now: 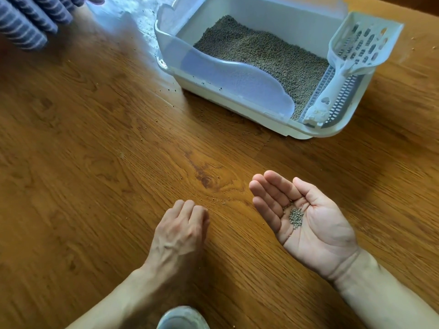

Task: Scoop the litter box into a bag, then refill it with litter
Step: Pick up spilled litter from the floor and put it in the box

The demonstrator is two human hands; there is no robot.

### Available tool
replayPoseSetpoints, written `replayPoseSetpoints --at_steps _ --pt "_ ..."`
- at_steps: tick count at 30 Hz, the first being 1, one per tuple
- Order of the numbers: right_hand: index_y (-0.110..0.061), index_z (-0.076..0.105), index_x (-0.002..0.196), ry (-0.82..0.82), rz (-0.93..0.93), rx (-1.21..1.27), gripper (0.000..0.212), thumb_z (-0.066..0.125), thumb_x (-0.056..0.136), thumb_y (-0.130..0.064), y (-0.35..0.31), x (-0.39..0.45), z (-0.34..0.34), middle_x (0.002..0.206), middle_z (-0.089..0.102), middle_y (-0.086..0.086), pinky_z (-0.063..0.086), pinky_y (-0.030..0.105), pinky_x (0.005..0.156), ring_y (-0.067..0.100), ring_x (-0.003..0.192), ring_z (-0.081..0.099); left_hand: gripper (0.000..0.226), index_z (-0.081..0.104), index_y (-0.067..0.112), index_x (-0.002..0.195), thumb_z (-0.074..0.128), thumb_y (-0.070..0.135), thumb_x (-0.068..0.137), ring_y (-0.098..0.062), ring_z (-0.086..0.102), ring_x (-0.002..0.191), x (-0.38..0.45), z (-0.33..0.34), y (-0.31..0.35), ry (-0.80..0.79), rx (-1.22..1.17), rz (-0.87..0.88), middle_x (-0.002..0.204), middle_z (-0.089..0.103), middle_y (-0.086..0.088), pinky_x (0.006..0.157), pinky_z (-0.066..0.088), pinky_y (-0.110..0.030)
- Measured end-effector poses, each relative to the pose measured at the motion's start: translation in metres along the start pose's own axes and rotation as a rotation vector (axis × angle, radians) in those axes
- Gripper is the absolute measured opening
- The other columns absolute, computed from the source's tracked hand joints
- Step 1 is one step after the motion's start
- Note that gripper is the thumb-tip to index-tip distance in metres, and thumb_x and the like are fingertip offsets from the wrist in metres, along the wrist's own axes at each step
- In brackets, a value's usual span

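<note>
While my right hand lies flat and open with the palm up, a little pile of litter grains sits in the middle of it. Nothing holds them in. If I tip my hand on the way to the box, I think they will roll off and scatter again.

The litter box is in the upper right of the frame, well apart from both my hands. It has a bed of gray litter in it. The white scoop rests on the box's right end, and I could knock it off if I reach in carelessly.

My left hand is in the lower middle, knuckles up, fingers bent down to the floor. I cannot tell if it pinches any grains. Just past its fingertips, a few loose grains lie on the wood. They are tiny and easy to miss.

The floor is brown wood with a dark knot in the middle. More crumbs lie near the box. A striped cloth is at the upper left. A gray round thing peeks in at the bottom edge; I cannot tell what it is.
</note>
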State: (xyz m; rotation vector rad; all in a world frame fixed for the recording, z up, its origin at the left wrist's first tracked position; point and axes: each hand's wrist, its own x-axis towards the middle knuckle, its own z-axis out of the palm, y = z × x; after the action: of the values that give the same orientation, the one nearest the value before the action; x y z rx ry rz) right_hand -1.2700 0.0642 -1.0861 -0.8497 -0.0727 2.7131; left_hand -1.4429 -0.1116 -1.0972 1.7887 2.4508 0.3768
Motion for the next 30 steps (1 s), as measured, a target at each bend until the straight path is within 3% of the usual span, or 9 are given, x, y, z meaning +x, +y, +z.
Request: replayPoseSetpoints --at_steps 5,6,8,10,13,17,22,30 --pt "0.004 0.072 0.103 0.018 -0.003 0.038 0.045 0.043 0.097 -0.03 0.006 0.001 0.009 0.112 0.069 0.022 0.059 0.038 0.081 0.029 0.101 0.069 0.017 0.065 0.005 0.094 0.053 0.016 0.101 -0.021 0.049 0.077 0.042 -0.047 0.069 0.218 -0.266 0.121 0.089 0.06 -0.007 0.066 0.046 -0.037" --pt "0.004 0.071 0.106 0.029 0.015 0.036 0.038 0.052 0.095 -0.028 0.007 0.002 0.01 0.113 0.069 0.021 0.056 0.036 0.089 0.025 0.102 0.069 0.014 0.067 0.005 0.094 0.056 0.013 0.099 -0.022 0.05 0.078 0.049 -0.049 0.08 0.218 -0.273 0.163 0.091 0.062 -0.008 0.067 0.046 -0.039" --pt "0.001 0.063 0.123 0.036 0.072 0.065 0.04 0.062 0.09 -0.022 0.005 0.003 0.009 0.131 0.06 0.014 0.035 0.032 0.112 0.02 0.123 0.056 0.01 0.069 0.007 0.093 0.06 0.012 0.096 -0.025 0.053 0.078 0.059 -0.049 0.094 0.203 -0.208 0.226 0.094 0.065 -0.008 0.067 0.045 -0.042" --pt "-0.003 0.06 0.128 0.065 0.09 0.01 0.044 0.056 0.094 -0.03 0.001 0.001 0.015 0.134 0.057 0.014 0.031 0.034 0.114 0.022 0.13 0.049 0.009 0.072 0.011 0.092 0.064 0.014 0.094 -0.025 0.055 0.08 0.063 -0.047 0.096 0.202 -0.116 0.261 0.091 0.066 -0.006 0.065 0.043 -0.043" --pt "0.002 0.065 0.12 0.042 0.026 -0.013 0.047 0.041 0.099 -0.033 -0.004 -0.003 0.017 0.128 0.061 0.023 0.046 0.043 0.104 0.031 0.125 0.055 0.013 0.077 0.015 0.099 0.065 0.017 0.095 -0.025 0.057 0.084 0.063 -0.058 0.087 0.251 -0.228 0.258 0.093 0.068 -0.002 0.069 0.044 -0.043" --pt "0.005 0.051 0.133 -0.026 -0.068 -0.033 0.056 0.021 0.105 -0.033 -0.019 -0.002 0.016 0.139 0.05 0.023 0.029 0.042 0.116 0.031 0.137 0.041 0.012 0.077 0.01 0.1 0.066 0.012 0.096 -0.02 0.058 0.084 0.07 -0.07 0.046 0.332 -0.293 0.068 0.093 0.069 -0.001 0.074 0.048 -0.034" --pt "0.006 0.046 0.137 -0.041 -0.07 -0.124 0.059 0.015 0.106 -0.034 -0.031 0.008 0.024 0.143 0.046 0.023 0.022 0.04 0.118 0.031 0.14 0.036 0.012 0.076 0.016 0.095 0.068 0.023 0.09 -0.015 0.057 0.083 0.061 -0.041 -0.018 0.092 -0.217 -0.106 0.089 0.067 0.005 0.066 0.054 -0.036" --pt "0.005 0.043 0.139 -0.115 -0.007 -0.115 0.063 0.009 0.106 -0.036 -0.032 0.024 0.026 0.145 0.044 0.023 0.019 0.04 0.119 0.03 0.141 0.034 0.018 0.078 0.019 0.093 0.083 0.027 0.078 -0.02 0.054 0.082 0.048 0.002 -0.032 -0.077 -0.105 -0.003 0.088 0.067 0.002 0.063 0.055 -0.039"
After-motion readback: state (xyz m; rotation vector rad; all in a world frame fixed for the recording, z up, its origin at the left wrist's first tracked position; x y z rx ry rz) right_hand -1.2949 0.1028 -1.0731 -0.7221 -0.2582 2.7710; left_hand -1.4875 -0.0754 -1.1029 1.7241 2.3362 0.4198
